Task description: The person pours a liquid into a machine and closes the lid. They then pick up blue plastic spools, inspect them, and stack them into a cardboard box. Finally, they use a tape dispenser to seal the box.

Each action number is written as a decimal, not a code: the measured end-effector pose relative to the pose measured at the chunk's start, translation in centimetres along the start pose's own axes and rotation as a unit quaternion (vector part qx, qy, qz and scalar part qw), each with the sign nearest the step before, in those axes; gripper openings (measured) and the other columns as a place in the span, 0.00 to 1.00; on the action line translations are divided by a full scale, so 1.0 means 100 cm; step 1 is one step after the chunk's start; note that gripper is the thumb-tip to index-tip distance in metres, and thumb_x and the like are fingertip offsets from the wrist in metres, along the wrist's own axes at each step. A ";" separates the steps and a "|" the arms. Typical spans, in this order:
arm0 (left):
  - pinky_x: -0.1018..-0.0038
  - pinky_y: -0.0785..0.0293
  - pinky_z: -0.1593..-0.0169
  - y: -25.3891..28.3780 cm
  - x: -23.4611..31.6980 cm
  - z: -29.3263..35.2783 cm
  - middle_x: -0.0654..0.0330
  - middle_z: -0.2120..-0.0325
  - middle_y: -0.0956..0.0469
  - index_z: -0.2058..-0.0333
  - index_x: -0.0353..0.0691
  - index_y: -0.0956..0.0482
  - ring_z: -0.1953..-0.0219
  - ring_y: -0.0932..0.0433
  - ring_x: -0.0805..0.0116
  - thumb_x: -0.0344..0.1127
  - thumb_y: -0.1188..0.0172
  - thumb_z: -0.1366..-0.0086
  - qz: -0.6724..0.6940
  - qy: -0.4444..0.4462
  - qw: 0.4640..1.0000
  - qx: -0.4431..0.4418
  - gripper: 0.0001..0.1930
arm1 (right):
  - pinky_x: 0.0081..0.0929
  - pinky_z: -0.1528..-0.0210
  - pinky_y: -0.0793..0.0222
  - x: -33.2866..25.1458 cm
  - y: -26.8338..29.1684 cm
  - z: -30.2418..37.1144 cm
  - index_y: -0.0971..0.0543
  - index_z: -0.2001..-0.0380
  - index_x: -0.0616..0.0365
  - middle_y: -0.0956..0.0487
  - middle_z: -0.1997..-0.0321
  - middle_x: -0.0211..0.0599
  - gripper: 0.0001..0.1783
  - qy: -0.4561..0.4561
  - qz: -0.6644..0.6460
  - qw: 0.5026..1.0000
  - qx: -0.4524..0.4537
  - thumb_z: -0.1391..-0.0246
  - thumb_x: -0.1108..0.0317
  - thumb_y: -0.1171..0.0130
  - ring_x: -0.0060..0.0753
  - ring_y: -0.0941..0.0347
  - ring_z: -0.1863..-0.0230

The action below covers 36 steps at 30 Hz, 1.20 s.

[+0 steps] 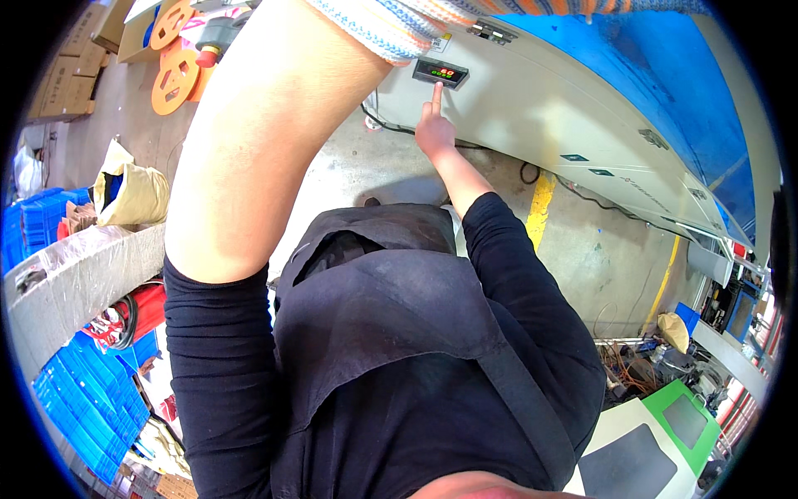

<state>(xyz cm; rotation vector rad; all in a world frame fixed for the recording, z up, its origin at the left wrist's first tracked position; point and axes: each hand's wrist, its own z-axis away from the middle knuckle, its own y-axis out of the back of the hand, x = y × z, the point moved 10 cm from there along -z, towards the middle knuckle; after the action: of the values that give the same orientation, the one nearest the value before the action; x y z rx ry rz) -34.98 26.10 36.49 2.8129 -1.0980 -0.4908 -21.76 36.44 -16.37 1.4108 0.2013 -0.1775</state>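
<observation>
Currently, our right hand (435, 131) holds nothing, its index finger (437, 90) extended to the digital display (441, 73) on the far panel (515, 108), where unsteady reach could cause mispresses; we cannot tell the finger state of the left hand (465, 8).

Under bright light, I see a grey floor (611, 262) with yellow stripes (540, 212). To my left are stacked cardboard boxes (66, 98), and nearer me, piles of blue plastic (91, 407).

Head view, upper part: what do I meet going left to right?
Cardboard boxes → orange pieces → left forearm → small digital display, with the right hand pointing at it → blue panel.
</observation>
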 end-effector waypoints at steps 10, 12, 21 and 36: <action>0.63 0.32 0.58 0.003 0.004 0.000 0.64 0.69 0.24 0.64 0.50 0.23 0.62 0.26 0.63 0.45 0.43 0.45 0.000 0.002 1.000 0.000 0.12 | 0.44 0.68 0.26 -0.003 -0.007 0.007 0.34 0.51 0.65 0.71 0.25 0.54 0.20 0.011 -0.005 0.999 -0.029 0.49 0.74 0.51 0.52 0.20 0.67; 0.63 0.32 0.58 0.002 0.002 -0.001 0.65 0.68 0.24 0.64 0.50 0.23 0.62 0.26 0.63 0.45 0.43 0.45 -0.002 0.000 1.000 -0.001 0.12 | 0.45 0.68 0.26 -0.004 -0.006 0.007 0.34 0.52 0.65 0.71 0.25 0.54 0.20 0.025 -0.009 1.000 -0.016 0.49 0.74 0.51 0.52 0.20 0.68; 0.63 0.32 0.57 0.004 0.005 -0.002 0.65 0.68 0.24 0.63 0.51 0.23 0.61 0.26 0.64 0.45 0.43 0.46 -0.008 -0.004 1.000 -0.003 0.12 | 0.41 0.74 0.26 -0.029 0.006 0.003 0.31 0.57 0.65 0.60 0.25 0.55 0.17 0.109 0.001 0.992 0.062 0.53 0.75 0.49 0.47 0.21 0.75; 0.63 0.32 0.56 0.005 0.011 -0.006 0.67 0.66 0.24 0.63 0.52 0.22 0.59 0.27 0.66 0.44 0.43 0.47 -0.014 -0.010 1.000 0.006 0.12 | 0.45 0.57 0.28 -0.024 -0.029 0.021 0.31 0.53 0.63 0.41 0.31 0.53 0.22 0.060 -0.103 0.991 -0.061 0.52 0.68 0.42 0.54 0.23 0.57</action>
<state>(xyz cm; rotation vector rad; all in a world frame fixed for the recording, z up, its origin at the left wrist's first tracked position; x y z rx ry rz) -34.40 24.99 36.83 2.8429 -1.0709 -0.5165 -24.73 33.96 -18.28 1.2780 0.4505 -0.2465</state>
